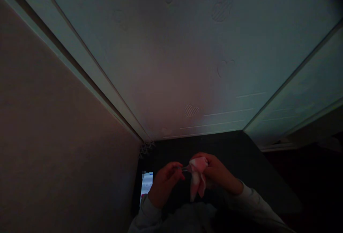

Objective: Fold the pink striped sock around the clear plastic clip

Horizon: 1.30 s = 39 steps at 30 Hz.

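In the dim light, my left hand [168, 179] pinches one end of a slim, shiny utensil [185, 169] that looks like a fork. Its other end runs into a pink and white cloth [197, 177]. My right hand [214, 168] is closed on this cloth, which is bunched around the utensil and hangs down in folds. Both hands are held close together above a dark tabletop [241, 154]. The utensil's far end is hidden by the cloth.
A lit phone [146, 186] lies left of my left wrist. A brown wall or panel [66, 136] rises on the left. Behind the table stands a pale panel [174, 65] with heart patterns. A small lattice-like object [147, 149] sits in the back left corner.
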{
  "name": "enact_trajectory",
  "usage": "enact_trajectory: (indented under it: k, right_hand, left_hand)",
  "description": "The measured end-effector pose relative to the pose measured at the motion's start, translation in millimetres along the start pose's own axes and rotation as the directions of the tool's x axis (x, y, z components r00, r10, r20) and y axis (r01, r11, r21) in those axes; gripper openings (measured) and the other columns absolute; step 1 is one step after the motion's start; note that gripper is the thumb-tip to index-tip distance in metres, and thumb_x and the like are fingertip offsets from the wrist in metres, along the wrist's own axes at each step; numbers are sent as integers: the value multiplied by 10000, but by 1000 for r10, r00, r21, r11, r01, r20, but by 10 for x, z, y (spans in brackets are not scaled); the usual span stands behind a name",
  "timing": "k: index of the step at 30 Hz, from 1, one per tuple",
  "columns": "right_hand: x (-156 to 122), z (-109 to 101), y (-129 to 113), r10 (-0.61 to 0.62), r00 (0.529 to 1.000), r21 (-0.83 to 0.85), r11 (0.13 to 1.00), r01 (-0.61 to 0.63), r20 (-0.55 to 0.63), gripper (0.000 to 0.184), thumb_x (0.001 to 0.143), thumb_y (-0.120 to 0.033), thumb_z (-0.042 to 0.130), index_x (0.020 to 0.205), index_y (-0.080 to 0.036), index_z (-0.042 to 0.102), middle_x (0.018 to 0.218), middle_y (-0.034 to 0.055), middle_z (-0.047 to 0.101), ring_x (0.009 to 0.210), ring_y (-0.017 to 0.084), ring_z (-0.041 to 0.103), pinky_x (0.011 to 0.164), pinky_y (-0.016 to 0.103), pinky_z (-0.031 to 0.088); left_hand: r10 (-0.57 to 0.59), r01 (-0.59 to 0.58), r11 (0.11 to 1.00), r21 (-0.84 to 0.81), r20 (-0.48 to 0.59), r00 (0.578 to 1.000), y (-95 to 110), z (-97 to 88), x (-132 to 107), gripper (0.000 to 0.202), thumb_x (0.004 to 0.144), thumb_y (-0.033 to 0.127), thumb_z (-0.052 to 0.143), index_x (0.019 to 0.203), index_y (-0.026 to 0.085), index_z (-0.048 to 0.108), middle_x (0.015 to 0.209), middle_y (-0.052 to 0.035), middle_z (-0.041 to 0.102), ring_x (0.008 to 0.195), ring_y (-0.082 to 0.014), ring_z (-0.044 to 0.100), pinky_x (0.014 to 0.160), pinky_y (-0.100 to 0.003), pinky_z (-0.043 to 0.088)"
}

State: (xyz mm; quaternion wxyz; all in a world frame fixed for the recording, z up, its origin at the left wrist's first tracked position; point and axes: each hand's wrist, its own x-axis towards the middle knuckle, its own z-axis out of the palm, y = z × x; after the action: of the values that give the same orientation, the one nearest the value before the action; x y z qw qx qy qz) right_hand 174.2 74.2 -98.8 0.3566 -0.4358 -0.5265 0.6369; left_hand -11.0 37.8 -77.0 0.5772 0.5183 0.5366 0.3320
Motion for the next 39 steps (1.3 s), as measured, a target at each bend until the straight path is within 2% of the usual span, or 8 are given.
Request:
enact_trajectory:
  k: [7, 14, 18, 24, 30, 35, 39]
  right_hand:
    - [8, -18, 27, -16, 1000, -20, 1000, 16, 5, 166, 592, -145, 554, 746, -154, 616, 698, 16, 625, 645, 148, 555, 586, 249, 430]
    - [5, -1, 18, 27, 1000, 24, 999, -27, -4, 150, 614, -184, 587, 759, -149, 602, 697, 18, 625, 639, 151, 562, 590, 257, 431]
    - [9, -10, 22, -8, 1000, 4, 1000, 8, 19, 128, 628, -166, 589, 753, -141, 609, 704, 16, 618, 652, 145, 558, 599, 247, 427]
    - [9, -25, 35, -29, 999, -24, 999, 30, 31, 136, 648, -156, 580, 780, -142, 614, 740, 26, 622, 689, 158, 562, 629, 259, 433]
    - [10, -9, 32, -17, 998, 27, 1000, 15, 52, 128, 635, -135, 575, 757, -140, 611, 727, 22, 616, 678, 151, 555, 623, 259, 426]
    - [5, 5, 47, -9, 997, 67, 998, 4, 79, 122, 647, -206, 613, 743, -133, 595, 689, 9, 596, 633, 134, 533, 590, 249, 410]
    - [-9, 16, 36, 5, 997, 47, 999, -9, 80, 79, 639, -187, 610, 667, -137, 556, 610, -25, 542, 563, 106, 488, 529, 220, 372]
  left_hand:
    - [3, -3, 1000, -25, 12, 1000, -29, 0, 0, 333, 725, 392, 570, 948, 146, 554, 721, -26, 622, 739, -162, 557, 699, -266, 391]
    - [21, -21, 999, -30, -9, 1000, -115, -21, -9, 344, 707, 338, 613, 1002, 170, 559, 862, -53, 619, 834, -186, 563, 767, -298, 408]
    - [58, -58, 998, -2, -14, 998, -139, -34, -13, 369, 687, 313, 635, 1022, 174, 561, 912, -64, 622, 874, -200, 559, 798, -315, 407]
    - [94, -94, 995, 42, -18, 995, -97, -37, -22, 332, 690, 284, 632, 999, 175, 578, 949, -68, 621, 892, -208, 558, 795, -314, 415]
    - [114, -111, 988, 106, -29, 993, -48, -39, -35, 300, 707, 261, 615, 992, 173, 583, 946, -69, 615, 868, -199, 556, 779, -309, 418]
    - [121, -118, 988, 104, -22, 992, -62, -39, -42, 292, 722, 252, 597, 1006, 190, 576, 1018, -68, 593, 920, -205, 546, 814, -319, 402]
    - [133, -132, 990, 55, -22, 991, -59, -28, -59, 435, 719, 261, 605, 1133, 225, 478, 1112, -76, 558, 988, -206, 521, 855, -335, 377]
